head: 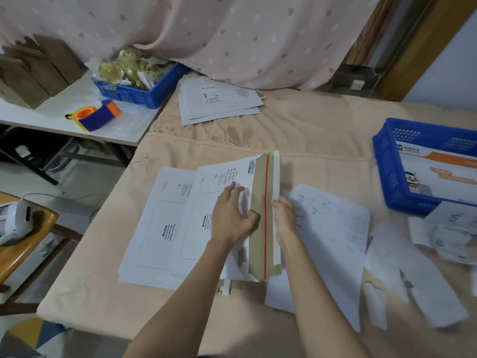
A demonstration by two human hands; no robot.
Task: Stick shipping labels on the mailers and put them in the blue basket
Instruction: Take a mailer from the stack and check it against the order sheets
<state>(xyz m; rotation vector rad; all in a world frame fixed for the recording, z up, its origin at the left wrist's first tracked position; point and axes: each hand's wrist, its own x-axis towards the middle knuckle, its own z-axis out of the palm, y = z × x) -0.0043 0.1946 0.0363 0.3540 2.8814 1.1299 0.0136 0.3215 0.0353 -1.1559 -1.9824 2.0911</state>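
A white cardboard mailer (222, 182) lies on top of a stack of mailers (154, 228) in the middle of the table. Its brown flap (259, 215) with a red tear strip stands open on the right side. My left hand (233, 213) rests on the mailer with fingers spread and the thumb at the flap's fold. My right hand (284, 218) pinches the flap's white outer edge. To the right lies a sheet of shipping labels (333, 228). The blue basket (402, 182) stands at the right edge with a printed mailer inside.
A second pile of labelled mailers (219, 102) lies at the back. White backing strips (418, 280) litter the right side. A side table on the left carries another blue basket (144, 91) of packets, a tape dispenser (95, 115) and brown boxes (33, 71).
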